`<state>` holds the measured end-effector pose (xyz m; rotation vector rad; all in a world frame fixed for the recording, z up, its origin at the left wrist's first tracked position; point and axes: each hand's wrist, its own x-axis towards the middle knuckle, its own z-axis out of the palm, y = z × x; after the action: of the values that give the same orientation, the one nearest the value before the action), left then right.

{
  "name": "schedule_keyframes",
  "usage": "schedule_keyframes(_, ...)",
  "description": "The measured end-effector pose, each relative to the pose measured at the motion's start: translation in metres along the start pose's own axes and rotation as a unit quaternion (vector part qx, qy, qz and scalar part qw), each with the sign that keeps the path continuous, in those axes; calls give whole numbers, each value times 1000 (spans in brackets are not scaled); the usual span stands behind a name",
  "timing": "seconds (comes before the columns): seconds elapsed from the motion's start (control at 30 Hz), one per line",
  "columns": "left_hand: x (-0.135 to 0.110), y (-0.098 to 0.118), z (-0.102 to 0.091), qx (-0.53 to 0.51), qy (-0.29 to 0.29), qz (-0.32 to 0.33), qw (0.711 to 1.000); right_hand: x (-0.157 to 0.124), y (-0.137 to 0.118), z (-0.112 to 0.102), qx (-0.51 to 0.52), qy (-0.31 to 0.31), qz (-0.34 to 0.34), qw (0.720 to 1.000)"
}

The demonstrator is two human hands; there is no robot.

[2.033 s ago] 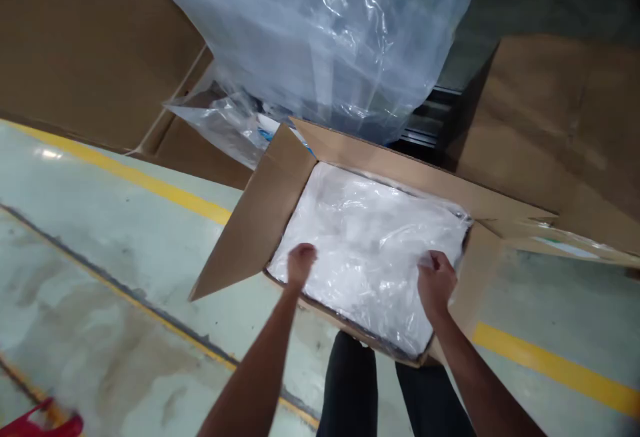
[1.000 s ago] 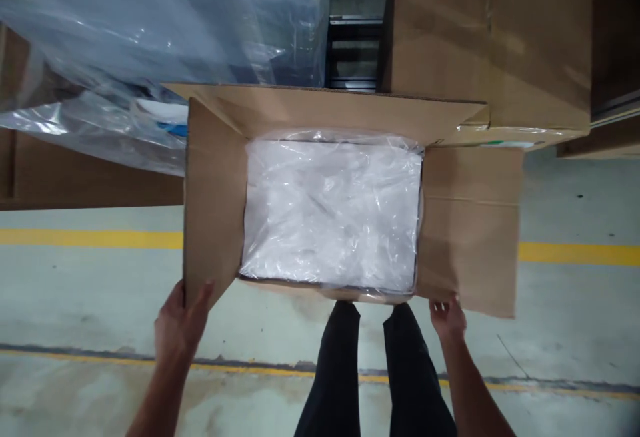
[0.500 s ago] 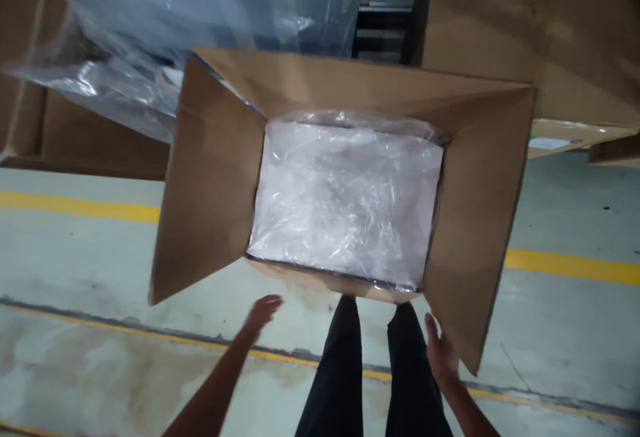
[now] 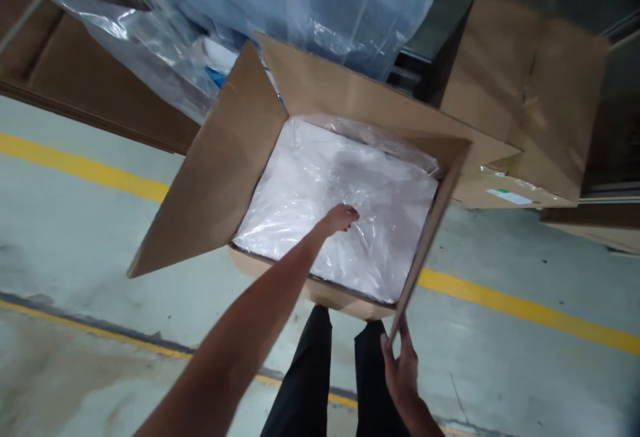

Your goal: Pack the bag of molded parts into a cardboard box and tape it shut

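A cardboard box (image 4: 350, 304) stands open in front of my legs. White contents under clear plastic film (image 4: 300, 177) fill its bottom. Over the middle of that film reaches my left hand (image 4: 343, 218), fingers curled together; whether they pinch the film cannot be made out. My right hand (image 4: 403, 367) grips the near corner of the right flap (image 4: 433, 230), thumb on one side and fingers on the other. This flap is tilted up steeply. The left flap (image 4: 210, 170) leans outward, and the far flap (image 4: 350, 97) stands raised at the back.
Behind the box is a large plastic-wrapped bluish load (image 4: 325, 4). A closed carton (image 4: 520, 97) sits at the right, with brown cardboard (image 4: 100, 90) at the left. Yellow lines (image 4: 85, 164) cross the grey floor (image 4: 75, 230).
My left hand has come from beside the box to above the film. My right hand has taken hold of the right flap, which has swung upward and inward. The view has turned.
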<state>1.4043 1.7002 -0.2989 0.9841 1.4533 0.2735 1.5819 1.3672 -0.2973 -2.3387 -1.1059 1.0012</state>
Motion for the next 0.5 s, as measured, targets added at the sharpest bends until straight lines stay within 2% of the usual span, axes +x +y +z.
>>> schedule_keyframes(0.07, -3, 37, -27, 51, 51, 88, 994, 2, -5, 1, 1, -39, -44, 998)
schedule_keyframes(0.13, -1, 74, -50, 134, 127, 197, 963, 5, -10, 6, -27, -61, -95, 993)
schedule_keyframes(0.17, 3, 88, -58, 226, 177, 260, 922, 8, -13, 11, -53, -69, -121, 989)
schedule_keyframes(0.2, 9, 96, -64, 306, 211, 294, 881, 11, -17, 17, -83, -77, -141, 984)
schedule_keyframes(0.23, 16, 97, -66, 384, 219, 300, 846, 15, -21, 24, -113, -82, -154, 978)
schedule_keyframes(0.27, 22, 90, -67, 450, 203, 283, 822, 20, -26, 31, -144, -84, -157, 973)
schedule_keyframes(0.3, 26, 76, -65, 494, 166, 247, 817, 25, -31, 39, -172, -83, -152, 970)
schedule_keyframes(0.33, 28, 55, -61, 529, 106, 201, 817, 30, -36, 46, -196, -82, -146, 966)
schedule_keyframes(0.4, 26, 3, -52, 551, 40, 169, 816, 36, -43, 59, -227, -77, -134, 961)
schedule_keyframes(0.5, 14, -67, -43, 547, 13, 152, 823, 39, -47, 72, -260, -72, -117, 956)
